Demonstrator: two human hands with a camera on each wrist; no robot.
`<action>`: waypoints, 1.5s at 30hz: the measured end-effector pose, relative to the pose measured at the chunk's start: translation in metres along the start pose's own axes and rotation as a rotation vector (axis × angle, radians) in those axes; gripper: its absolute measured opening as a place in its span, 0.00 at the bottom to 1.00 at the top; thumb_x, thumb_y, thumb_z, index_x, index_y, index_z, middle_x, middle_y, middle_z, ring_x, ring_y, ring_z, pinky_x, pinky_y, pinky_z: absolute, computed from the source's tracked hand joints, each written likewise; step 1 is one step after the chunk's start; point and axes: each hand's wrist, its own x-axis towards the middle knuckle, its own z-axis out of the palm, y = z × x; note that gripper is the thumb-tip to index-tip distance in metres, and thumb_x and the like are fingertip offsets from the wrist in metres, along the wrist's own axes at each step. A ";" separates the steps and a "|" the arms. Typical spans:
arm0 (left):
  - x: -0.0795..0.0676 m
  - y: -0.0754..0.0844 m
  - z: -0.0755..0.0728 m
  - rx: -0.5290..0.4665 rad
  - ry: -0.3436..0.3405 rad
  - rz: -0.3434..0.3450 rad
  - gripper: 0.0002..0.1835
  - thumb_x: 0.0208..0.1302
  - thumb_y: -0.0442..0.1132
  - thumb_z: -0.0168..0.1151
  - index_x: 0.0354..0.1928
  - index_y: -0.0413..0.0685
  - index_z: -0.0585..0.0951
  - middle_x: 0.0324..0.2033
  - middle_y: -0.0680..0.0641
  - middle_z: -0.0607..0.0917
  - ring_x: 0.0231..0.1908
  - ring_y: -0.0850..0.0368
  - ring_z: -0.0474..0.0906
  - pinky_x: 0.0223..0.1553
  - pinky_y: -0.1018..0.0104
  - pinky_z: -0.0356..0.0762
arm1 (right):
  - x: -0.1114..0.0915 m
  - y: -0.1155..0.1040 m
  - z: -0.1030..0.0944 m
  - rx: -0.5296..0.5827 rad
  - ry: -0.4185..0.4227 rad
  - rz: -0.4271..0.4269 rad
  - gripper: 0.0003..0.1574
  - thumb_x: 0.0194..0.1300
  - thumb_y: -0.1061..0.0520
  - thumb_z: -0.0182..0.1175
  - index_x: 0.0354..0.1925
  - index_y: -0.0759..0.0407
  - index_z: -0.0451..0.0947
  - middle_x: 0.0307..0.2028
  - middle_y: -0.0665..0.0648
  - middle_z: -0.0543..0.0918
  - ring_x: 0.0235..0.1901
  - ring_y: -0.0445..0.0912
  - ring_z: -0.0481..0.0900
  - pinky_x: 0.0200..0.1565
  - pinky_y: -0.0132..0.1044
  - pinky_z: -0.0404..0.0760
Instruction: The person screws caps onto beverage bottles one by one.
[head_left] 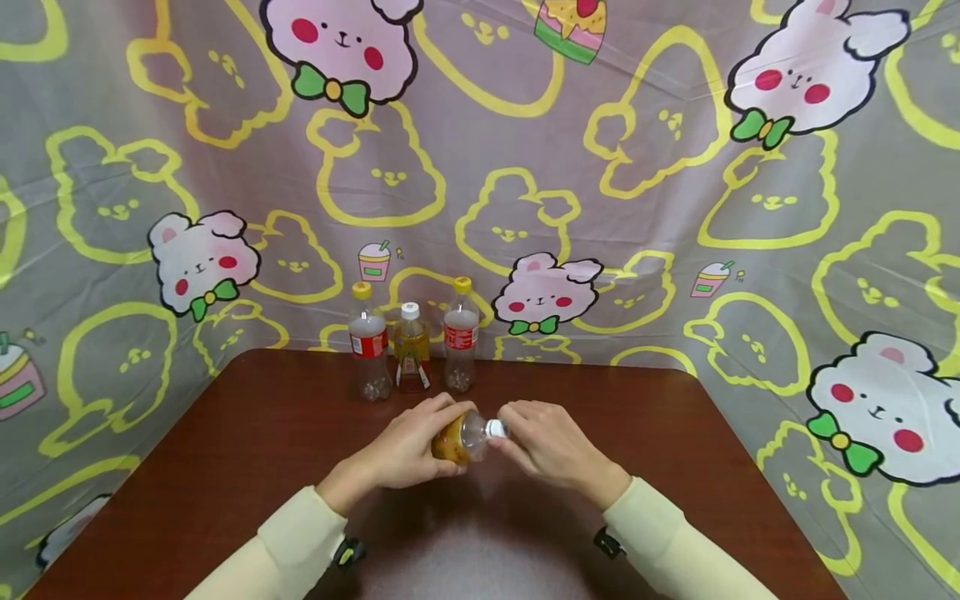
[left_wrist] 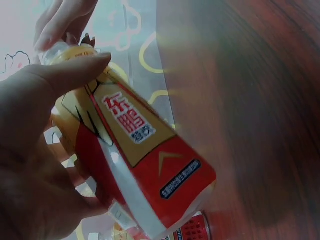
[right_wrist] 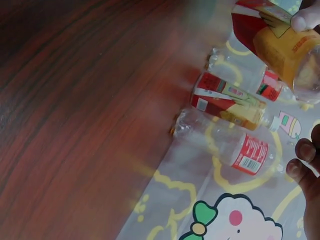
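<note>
A plastic drink bottle (head_left: pixel 453 440) with a gold and red label lies tilted in the air above the table, its neck toward the right. My left hand (head_left: pixel 408 446) grips it round the body, the thumb across the label's upper part in the left wrist view. At the neck, my right hand (head_left: pixel 558 450) pinches the white cap (head_left: pixel 495 427) between thumb and fingers. Red and white lettering shows on the bottle's label (left_wrist: pixel 125 117). The right wrist view cuts off the neck and cap at its edge.
Behind the hands, near the back edge of the brown table (head_left: pixel 285 417), stand two clear bottles with yellow caps, one left (head_left: pixel 370 346) and one right (head_left: pixel 461 337). A white-capped bottle (head_left: pixel 412 350) stands between them. A patterned cloth (head_left: pixel 465 133) hangs around the table.
</note>
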 end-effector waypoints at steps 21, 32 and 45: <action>-0.004 -0.021 -0.013 -0.141 0.353 -0.062 0.42 0.46 0.43 0.83 0.65 0.52 0.73 0.54 0.50 0.80 0.53 0.51 0.77 0.55 0.48 0.76 | 0.003 0.017 -0.031 0.060 0.083 0.164 0.13 0.77 0.46 0.50 0.47 0.52 0.76 0.35 0.44 0.80 0.34 0.39 0.78 0.40 0.38 0.79; -0.024 -0.070 -0.028 -0.215 0.529 -0.298 0.43 0.50 0.39 0.80 0.66 0.45 0.67 0.56 0.35 0.80 0.54 0.38 0.77 0.55 0.41 0.72 | -0.015 0.038 -0.030 0.098 0.114 0.290 0.11 0.77 0.46 0.52 0.44 0.49 0.77 0.34 0.43 0.79 0.33 0.39 0.76 0.38 0.38 0.78; -0.048 -0.118 -0.037 -0.315 0.550 -0.598 0.50 0.60 0.47 0.74 0.75 0.41 0.53 0.66 0.30 0.67 0.64 0.31 0.67 0.62 0.35 0.66 | -0.040 0.069 -0.019 0.109 0.067 0.445 0.12 0.76 0.46 0.54 0.46 0.50 0.78 0.38 0.46 0.82 0.37 0.44 0.78 0.43 0.46 0.77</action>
